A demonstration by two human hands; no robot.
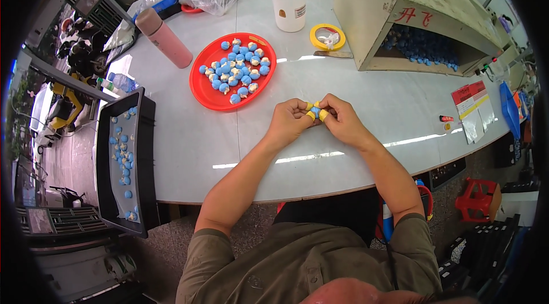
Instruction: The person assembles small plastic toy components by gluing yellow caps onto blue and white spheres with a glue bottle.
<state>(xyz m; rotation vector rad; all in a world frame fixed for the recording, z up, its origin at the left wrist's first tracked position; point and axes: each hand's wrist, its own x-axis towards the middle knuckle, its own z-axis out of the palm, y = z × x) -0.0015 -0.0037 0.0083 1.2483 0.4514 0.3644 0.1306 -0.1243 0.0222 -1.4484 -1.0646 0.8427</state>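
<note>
Above the near middle of the table, my left hand [287, 122] and my right hand [345, 122] meet at the fingertips. Yellow covers wrap the thumb and finger ends of both. Pinched between them is a small blue ball [315, 111], mostly hidden by the fingers. Beyond my left hand lies a round red plate [198, 88] bearing many small blue balls [231, 69] with cream-coloured lumps on them. At the table's left edge, a black tray [147, 175] holds more blue balls [124, 158], spread in a loose strip.
A pink bottle [166, 38] stands behind the plate; a white squeeze bottle [289, 6] is farther back. A yellow ring-shaped dish [314, 40] sits beside a flat blade [333, 54]. At right, an open-fronted box [369, 55] contains blue pieces. Red-and-white packets [472, 106] lie at the right edge.
</note>
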